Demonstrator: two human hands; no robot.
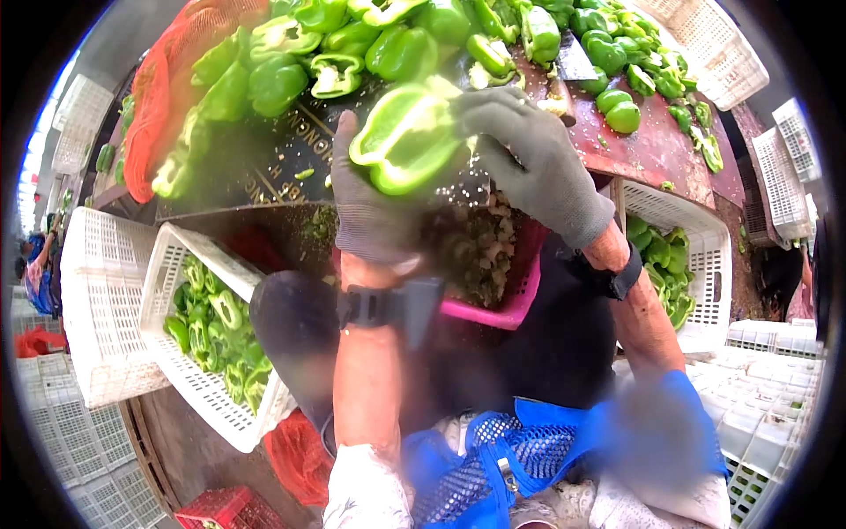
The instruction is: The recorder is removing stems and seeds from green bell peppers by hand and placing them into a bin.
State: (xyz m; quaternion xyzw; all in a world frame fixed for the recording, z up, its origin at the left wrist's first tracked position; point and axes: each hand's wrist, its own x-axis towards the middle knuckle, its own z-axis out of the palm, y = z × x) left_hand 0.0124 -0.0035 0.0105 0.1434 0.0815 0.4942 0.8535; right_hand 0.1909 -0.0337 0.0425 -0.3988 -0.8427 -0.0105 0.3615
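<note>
A cut green bell pepper half (410,142), its pale ribs facing up, is held above a dark work board (284,175) with printed lettering. My left hand (370,205), in a grey glove, cups the pepper from the left and below, thumb raised along its side. Gloved in grey too, my right hand (538,155) has its fingers bent against the pepper's right edge; their tips are partly hidden. Just beyond the right hand lies a knife, its broad metal blade (574,59) among peppers and its wooden handle (562,109) towards me. White seeds are scattered below the pepper.
Whole and cut green peppers (403,53) heap across the table's far side, beside a red mesh sack (149,132). Below the board sits a pink tub (492,317) of scraps. White crates of cut peppers stand at left (205,397) and right (714,291); a red crate (228,509) is on the floor.
</note>
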